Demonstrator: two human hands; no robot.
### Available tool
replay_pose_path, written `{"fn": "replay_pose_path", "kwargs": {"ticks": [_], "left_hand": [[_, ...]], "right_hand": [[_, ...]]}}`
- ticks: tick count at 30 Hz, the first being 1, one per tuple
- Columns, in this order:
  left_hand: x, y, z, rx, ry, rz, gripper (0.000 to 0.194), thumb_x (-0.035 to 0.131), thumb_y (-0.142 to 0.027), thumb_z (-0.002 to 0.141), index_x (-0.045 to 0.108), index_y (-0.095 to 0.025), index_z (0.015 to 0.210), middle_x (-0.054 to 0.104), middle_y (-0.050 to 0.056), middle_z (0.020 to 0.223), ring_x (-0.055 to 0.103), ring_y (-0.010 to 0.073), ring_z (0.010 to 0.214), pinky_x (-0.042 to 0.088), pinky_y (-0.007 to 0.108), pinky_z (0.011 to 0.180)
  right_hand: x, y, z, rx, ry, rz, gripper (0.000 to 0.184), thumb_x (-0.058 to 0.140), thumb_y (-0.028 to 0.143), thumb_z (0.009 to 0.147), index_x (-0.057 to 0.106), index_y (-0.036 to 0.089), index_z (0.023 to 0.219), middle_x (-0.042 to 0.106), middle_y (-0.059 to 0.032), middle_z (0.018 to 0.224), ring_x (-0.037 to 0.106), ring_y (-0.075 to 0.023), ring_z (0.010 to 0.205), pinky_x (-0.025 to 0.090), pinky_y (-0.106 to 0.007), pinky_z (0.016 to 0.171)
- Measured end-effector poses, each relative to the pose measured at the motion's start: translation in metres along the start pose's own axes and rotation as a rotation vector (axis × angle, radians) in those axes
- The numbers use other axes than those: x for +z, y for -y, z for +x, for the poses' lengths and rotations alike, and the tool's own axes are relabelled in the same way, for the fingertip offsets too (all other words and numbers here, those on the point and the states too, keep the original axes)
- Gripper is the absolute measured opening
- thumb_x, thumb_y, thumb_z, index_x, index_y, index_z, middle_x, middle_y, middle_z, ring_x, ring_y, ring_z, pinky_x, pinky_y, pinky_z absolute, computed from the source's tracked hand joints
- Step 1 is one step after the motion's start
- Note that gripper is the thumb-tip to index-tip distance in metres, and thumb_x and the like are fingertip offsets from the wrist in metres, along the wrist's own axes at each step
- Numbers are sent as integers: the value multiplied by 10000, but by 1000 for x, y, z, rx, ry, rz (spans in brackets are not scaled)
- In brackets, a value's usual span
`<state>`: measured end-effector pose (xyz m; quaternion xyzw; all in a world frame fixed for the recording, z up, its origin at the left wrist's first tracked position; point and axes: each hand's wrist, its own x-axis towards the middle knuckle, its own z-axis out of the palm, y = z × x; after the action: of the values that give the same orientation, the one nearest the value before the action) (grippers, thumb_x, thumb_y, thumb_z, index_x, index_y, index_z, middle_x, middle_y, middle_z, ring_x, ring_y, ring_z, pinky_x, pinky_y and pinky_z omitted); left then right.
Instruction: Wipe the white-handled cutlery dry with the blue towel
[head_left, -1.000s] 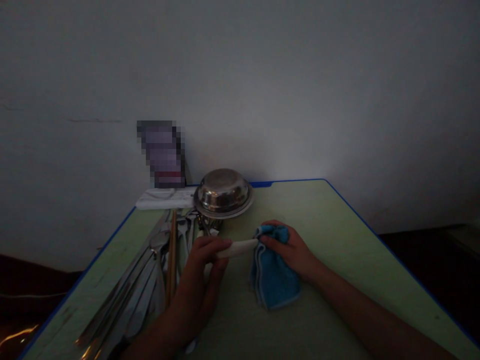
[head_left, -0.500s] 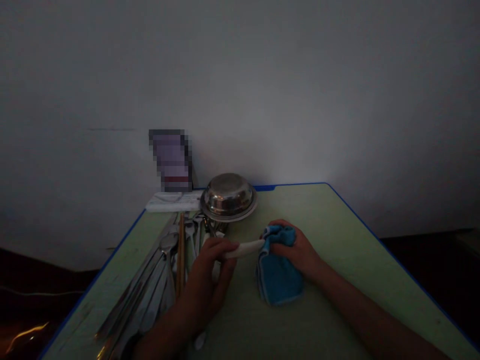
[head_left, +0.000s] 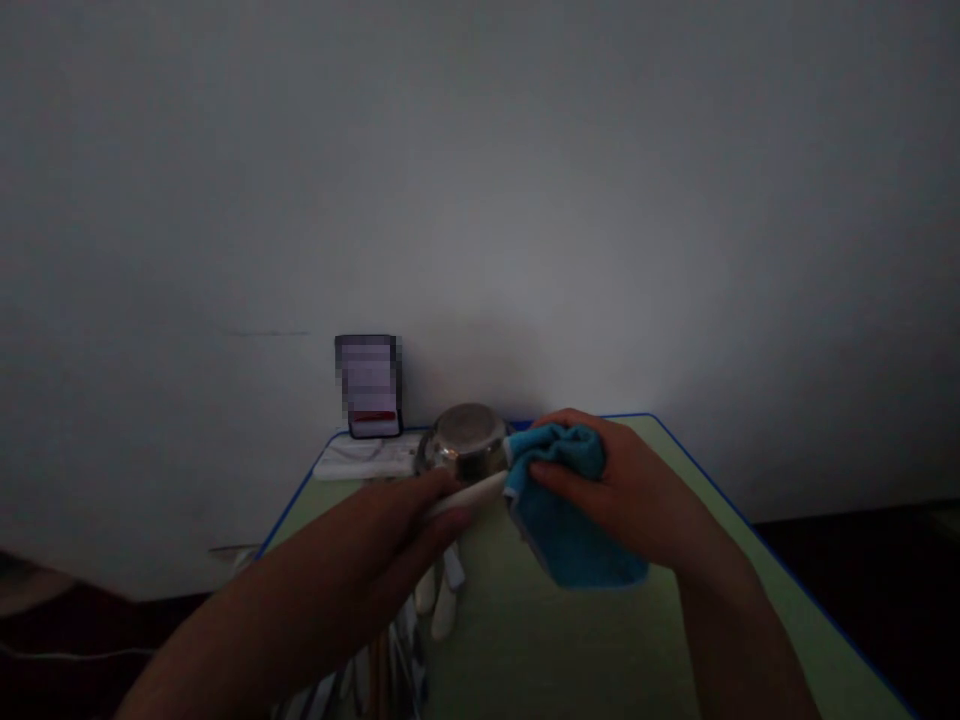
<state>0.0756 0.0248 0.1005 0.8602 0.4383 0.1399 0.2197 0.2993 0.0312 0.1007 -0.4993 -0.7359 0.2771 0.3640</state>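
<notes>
My left hand [head_left: 409,520] is closed on a long white piece [head_left: 480,492] that looks like a utensil's handle, held above the table at a slight upward tilt to the right. My right hand [head_left: 649,490] is wrapped around a folded blue cloth [head_left: 577,535], with the thumb pressed on its front. The piece's right end meets the cloth's edge and is hidden there. Beneath my left hand, white handle ends [head_left: 444,608] lie on the table. Several metal utensils and chopsticks [head_left: 380,670] show partly below my left forearm.
An upturned metal bowl [head_left: 470,432] stands behind my hands. At the back left, a phone [head_left: 373,385] leans on the wall over a white power strip [head_left: 364,457]. The green table [head_left: 555,650] has a blue edge, and its far side meets the wall.
My view has tilted up, so table things sit lower. Both hands appear closer, keeping hold of the white piece and the cloth; the left forearm now covers most of the utensils.
</notes>
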Motion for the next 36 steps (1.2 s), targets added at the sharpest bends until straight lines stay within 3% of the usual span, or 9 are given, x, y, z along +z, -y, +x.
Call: {"fn": "replay_pose_path", "kwargs": {"ticks": [3, 9, 13, 17, 20, 23, 26, 31, 36], "left_hand": [[-1, 6, -1, 3, -55, -7, 250, 364, -393, 933, 536, -253, 1050, 646, 13, 959, 611, 177, 877, 483, 274, 767], [-1, 23, 15, 76, -235, 40, 200, 408, -304, 927, 492, -246, 1099, 588, 20, 992, 582, 158, 871, 477, 271, 759], [-4, 24, 18, 100, -309, 58, 209, 431, -298, 909, 500, -247, 1099, 587, 38, 1051, 587, 178, 938, 496, 267, 762], [-1, 18, 20, 81, -226, 35, 259, 401, -315, 914, 473, -294, 1162, 653, 12, 1043, 640, 175, 924, 522, 258, 753], [4, 14, 24, -14, -199, -22, 278, 410, -384, 903, 470, -306, 1163, 697, 6, 996, 676, 193, 864, 530, 268, 701], [6, 13, 27, -105, -163, -44, 376, 483, -468, 848, 441, -286, 1174, 727, 12, 852, 698, 220, 732, 523, 274, 594], [6, 14, 28, -97, -118, -27, 380, 476, -471, 852, 424, -263, 1166, 721, 17, 776, 695, 226, 686, 511, 279, 568], [7, 13, 26, -28, -231, 66, 429, 441, -416, 872, 352, -238, 1253, 711, 17, 713, 678, 206, 581, 456, 243, 459], [7, 14, 27, 11, -157, 171, 253, 432, -357, 892, 484, -263, 1121, 713, 12, 746, 677, 192, 594, 448, 242, 483]], "right_hand": [[2, 2, 3, -24, -9, -58, 149, 595, 220, 800, 609, 252, 944, 651, 50, 865, 590, -114, 788, 437, -250, 710], [13, -5, 14, -98, -213, -47, 153, 611, 182, 791, 604, 226, 938, 618, 21, 941, 570, -111, 881, 428, -240, 806], [14, -1, 15, -28, -335, 20, 197, 657, 240, 760, 599, 267, 946, 656, 64, 861, 595, -86, 757, 454, -185, 669], [13, 1, 18, 71, -422, 26, 167, 687, 323, 729, 635, 283, 882, 669, 82, 729, 592, -81, 617, 436, -168, 536], [13, 2, 19, 114, -341, 23, 151, 659, 359, 753, 654, 283, 883, 689, 70, 756, 612, -94, 647, 451, -188, 578], [13, 4, 20, 94, -167, 53, 141, 603, 372, 805, 651, 286, 907, 688, 65, 814, 619, -97, 710, 457, -203, 639], [13, 4, 19, -4, -72, 82, 114, 588, 354, 823, 643, 277, 886, 642, 52, 872, 598, -98, 787, 451, -212, 697], [9, 0, 18, -29, -5, 29, 117, 626, 300, 802, 642, 261, 911, 606, 22, 923, 569, -126, 853, 437, -253, 749], [6, -3, 15, -1, 29, -27, 167, 661, 237, 766, 593, 256, 918, 628, 51, 896, 570, -124, 836, 429, -255, 734]]}}
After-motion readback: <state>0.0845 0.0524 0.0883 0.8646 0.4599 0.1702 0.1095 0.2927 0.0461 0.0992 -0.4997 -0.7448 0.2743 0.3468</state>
